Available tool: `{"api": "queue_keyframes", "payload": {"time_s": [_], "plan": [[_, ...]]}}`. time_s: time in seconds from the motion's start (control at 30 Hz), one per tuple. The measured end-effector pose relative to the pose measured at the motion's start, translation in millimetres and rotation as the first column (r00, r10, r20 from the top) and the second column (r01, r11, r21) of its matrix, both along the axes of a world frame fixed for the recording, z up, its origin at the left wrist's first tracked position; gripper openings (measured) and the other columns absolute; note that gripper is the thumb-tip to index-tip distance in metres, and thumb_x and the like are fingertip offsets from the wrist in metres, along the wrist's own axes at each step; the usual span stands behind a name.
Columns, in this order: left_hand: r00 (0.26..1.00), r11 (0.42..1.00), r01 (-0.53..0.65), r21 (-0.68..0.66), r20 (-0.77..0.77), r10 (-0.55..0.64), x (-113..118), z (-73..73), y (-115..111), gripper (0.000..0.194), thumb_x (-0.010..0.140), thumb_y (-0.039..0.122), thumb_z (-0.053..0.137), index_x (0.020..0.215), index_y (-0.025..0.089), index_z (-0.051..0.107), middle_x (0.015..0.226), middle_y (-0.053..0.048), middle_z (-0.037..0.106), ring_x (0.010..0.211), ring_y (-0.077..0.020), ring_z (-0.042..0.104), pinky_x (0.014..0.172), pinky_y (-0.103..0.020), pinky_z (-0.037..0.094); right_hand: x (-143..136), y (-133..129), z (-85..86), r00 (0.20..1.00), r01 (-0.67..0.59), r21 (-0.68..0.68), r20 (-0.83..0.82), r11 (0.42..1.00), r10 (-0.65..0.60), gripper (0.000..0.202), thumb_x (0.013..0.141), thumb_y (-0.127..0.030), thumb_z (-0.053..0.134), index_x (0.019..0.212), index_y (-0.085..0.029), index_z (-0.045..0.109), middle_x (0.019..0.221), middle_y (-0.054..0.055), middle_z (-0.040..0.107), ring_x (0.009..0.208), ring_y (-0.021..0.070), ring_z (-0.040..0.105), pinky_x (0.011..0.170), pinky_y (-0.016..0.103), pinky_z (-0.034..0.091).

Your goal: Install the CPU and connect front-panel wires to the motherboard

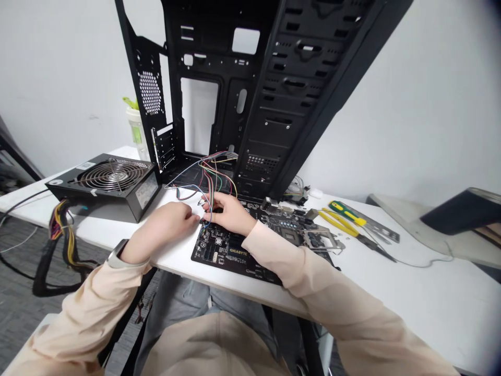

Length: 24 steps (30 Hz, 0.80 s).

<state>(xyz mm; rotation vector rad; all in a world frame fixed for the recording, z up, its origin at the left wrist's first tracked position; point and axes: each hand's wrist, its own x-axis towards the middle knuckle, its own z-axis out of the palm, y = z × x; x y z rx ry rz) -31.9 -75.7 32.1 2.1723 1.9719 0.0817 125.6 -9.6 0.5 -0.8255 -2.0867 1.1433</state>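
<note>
A black Gigabyte motherboard lies flat near the front edge of the table. Above its left corner, my right hand is closed on thin coloured wires that run out of the black computer case. My left hand is closed beside the same corner, its fingertips close to the right hand's. What the left fingers pinch, if anything, is too small to make out. Small dark plugs at the wire ends are partly hidden by my fingers.
The case stands behind the board. A power supply sits at the left, its cable bundle hanging off the edge. Pliers, a green-yellow tool and metal plates lie at the right. A bottle stands behind the power supply.
</note>
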Motion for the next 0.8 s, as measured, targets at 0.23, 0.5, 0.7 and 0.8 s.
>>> {"api": "queue_keyframes", "payload": {"time_s": [0.23,0.5,0.7,0.8], "plan": [[0.995,0.989,-0.103,0.106,0.015,0.101,11.5,-11.4,-25.1,0.040,0.091,0.038,0.030,0.084,0.017,0.063,0.086,-0.013,0.070,0.075,-0.0237,0.063,0.060,-0.030,0.035,14.1,5.4,23.4,0.768,0.258,-0.317,-0.505,0.913,-0.393,0.037,0.074,-0.047,0.063,0.097,-0.020,0.055,0.084,0.000,0.056,0.067,0.0095,0.053,0.063,0.023,0.046],[0.990,0.971,-0.132,0.200,0.065,0.122,12.9,-30.6,-36.6,0.034,0.091,0.036,0.027,0.086,0.022,0.058,0.091,-0.009,0.070,0.082,-0.0258,0.065,0.065,-0.033,0.039,41.8,-41.3,98.5,0.831,-0.173,-0.140,-0.552,0.975,0.068,0.076,0.075,-0.083,0.005,0.076,-0.022,0.051,0.073,0.005,0.054,0.069,0.0171,0.055,0.067,0.035,0.049],[0.991,0.974,-0.123,0.188,0.067,0.113,15.0,-27.1,-37.3,0.035,0.092,0.037,0.025,0.090,0.021,0.057,0.094,-0.010,0.069,0.085,-0.0274,0.065,0.067,-0.034,0.040,33.7,-58.4,97.7,0.682,-0.378,-0.193,-0.719,0.905,0.131,0.042,0.078,-0.060,0.058,0.065,-0.022,0.046,0.060,-0.003,0.043,0.058,0.0123,0.048,0.062,0.030,0.046],[0.992,0.975,-0.114,0.189,0.075,0.101,14.5,-28.9,-38.3,0.035,0.092,0.036,0.025,0.090,0.022,0.057,0.095,-0.010,0.069,0.086,-0.0264,0.065,0.068,-0.033,0.040,34.2,-62.4,96.9,0.627,-0.461,-0.191,-0.762,0.867,0.166,0.039,0.078,-0.047,0.065,0.062,-0.021,0.041,0.057,-0.005,0.034,0.054,0.0105,0.044,0.061,0.028,0.044]]}}
